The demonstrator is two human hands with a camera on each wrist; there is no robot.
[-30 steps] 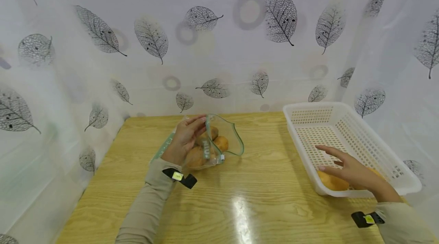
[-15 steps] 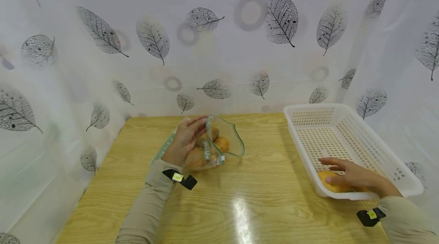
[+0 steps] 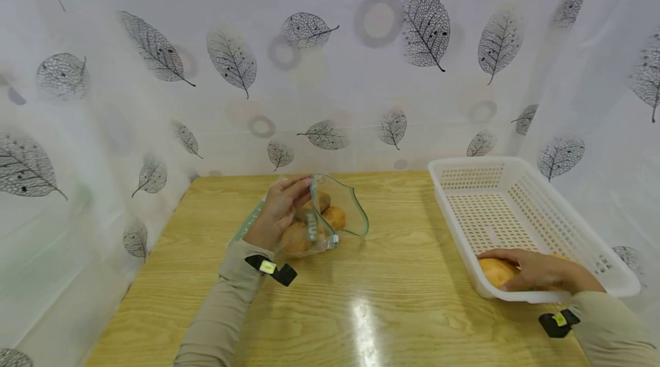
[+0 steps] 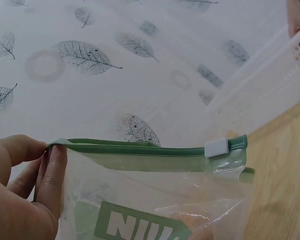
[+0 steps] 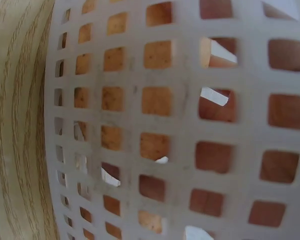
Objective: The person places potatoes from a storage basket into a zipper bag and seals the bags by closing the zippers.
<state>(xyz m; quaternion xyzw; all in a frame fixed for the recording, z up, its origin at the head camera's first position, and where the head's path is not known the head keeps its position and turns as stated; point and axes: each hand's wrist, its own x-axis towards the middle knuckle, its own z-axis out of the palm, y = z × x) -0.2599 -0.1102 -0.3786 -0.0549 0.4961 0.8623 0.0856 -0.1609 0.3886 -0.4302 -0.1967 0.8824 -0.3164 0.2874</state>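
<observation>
My left hand [image 3: 273,212] pinches the mouth edge of a clear zip bag [image 3: 311,228] with a green seal. Several round, orange-brown fruits [image 3: 335,217] lie in the bag, whose mouth gapes to the right. In the left wrist view, thumb and fingers hold one end of the seal, and a white slider [image 4: 216,147] sits near the other end. Inside the white basket [image 3: 459,229], my right hand [image 3: 541,269] curls over an orange-yellow fruit [image 3: 496,271], thumb on its near side. The right wrist view looks through the basket's holes; its fingers are mostly hidden there.
The basket stands on the right of a wooden table [image 3: 402,298], with more orange fruit partly hidden under the right hand. A leaf-patterned curtain [image 3: 340,81] rises behind the table and along both sides.
My right hand has lowered into the basket, and its fingers have closed over the orange-yellow fruit. The left hand and the bag have stayed in place.
</observation>
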